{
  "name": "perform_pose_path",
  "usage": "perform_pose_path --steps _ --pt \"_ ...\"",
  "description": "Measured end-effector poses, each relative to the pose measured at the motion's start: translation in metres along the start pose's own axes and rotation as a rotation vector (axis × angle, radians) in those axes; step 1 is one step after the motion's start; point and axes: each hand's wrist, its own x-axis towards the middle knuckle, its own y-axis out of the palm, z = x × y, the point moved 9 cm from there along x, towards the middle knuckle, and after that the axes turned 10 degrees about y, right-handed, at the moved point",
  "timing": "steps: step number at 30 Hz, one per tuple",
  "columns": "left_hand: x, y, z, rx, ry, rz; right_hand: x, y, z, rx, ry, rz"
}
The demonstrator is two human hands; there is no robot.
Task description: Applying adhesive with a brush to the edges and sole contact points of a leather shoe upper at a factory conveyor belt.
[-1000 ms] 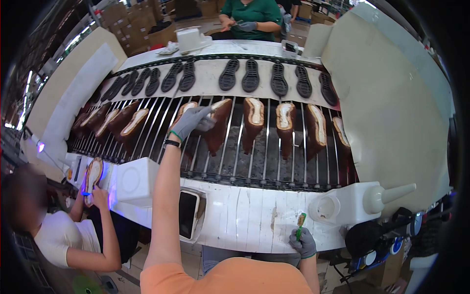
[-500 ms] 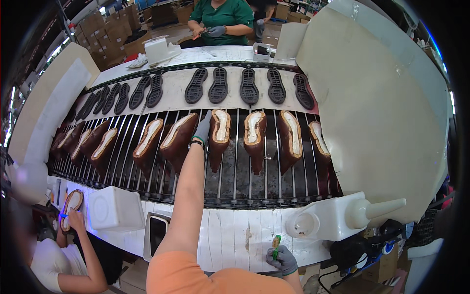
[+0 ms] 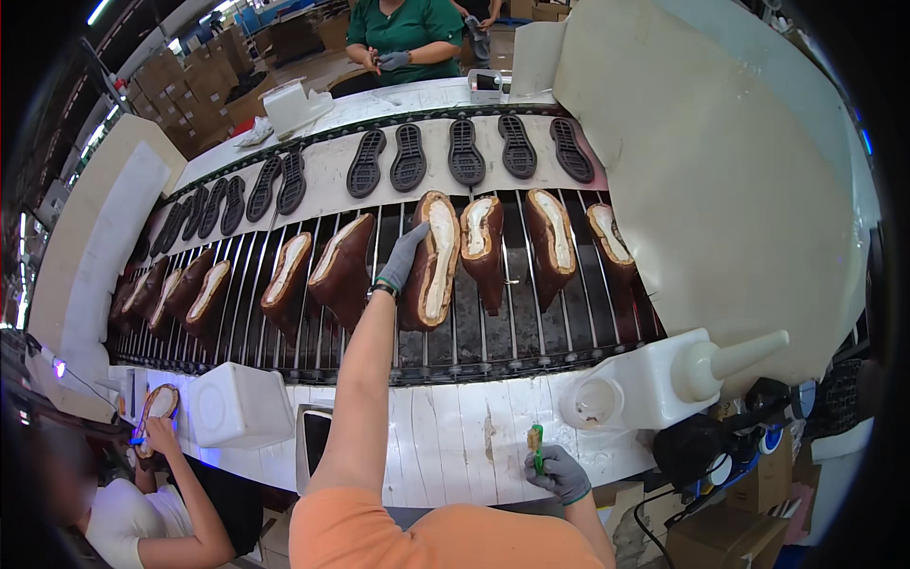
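My left hand (image 3: 405,258), in a grey glove, reaches across the rack and grips the side of a brown boot (image 3: 438,261). The boot's underside faces up, with a white middle and a tan rim, and it is tilted toward me above the bars. Right beside it stands another upturned boot (image 3: 482,230). Close to my body, over the white table edge, my gloved right hand (image 3: 561,474) is closed around a green-handled brush (image 3: 536,449) with its bristles up. Several more upturned boots (image 3: 286,270) stand along the rack.
Black outsoles (image 3: 408,158) line a pale strip behind the metal rack (image 3: 370,356). A white bottle (image 3: 678,384) with a round cup (image 3: 594,400) stands right; a white container (image 3: 242,405) stands left. One co-worker (image 3: 152,522) works at left, another (image 3: 408,38) opposite.
My left hand has taken hold of the boot and drawn it up and nearer, tilting its underside toward me. My right hand keeps the brush, slightly higher in view. The whole view has shifted a little.
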Motion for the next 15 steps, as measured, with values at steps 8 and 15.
perform_pose_path --steps 8,15 --pt "-0.138 0.008 -0.083 -0.529 0.105 -0.041 0.002 0.009 0.011 -0.074 -0.163 0.098" --pt "-0.292 -0.056 -0.106 -0.211 0.634 -0.642 -0.014 -0.001 0.02 -0.149 -0.273 -0.036"
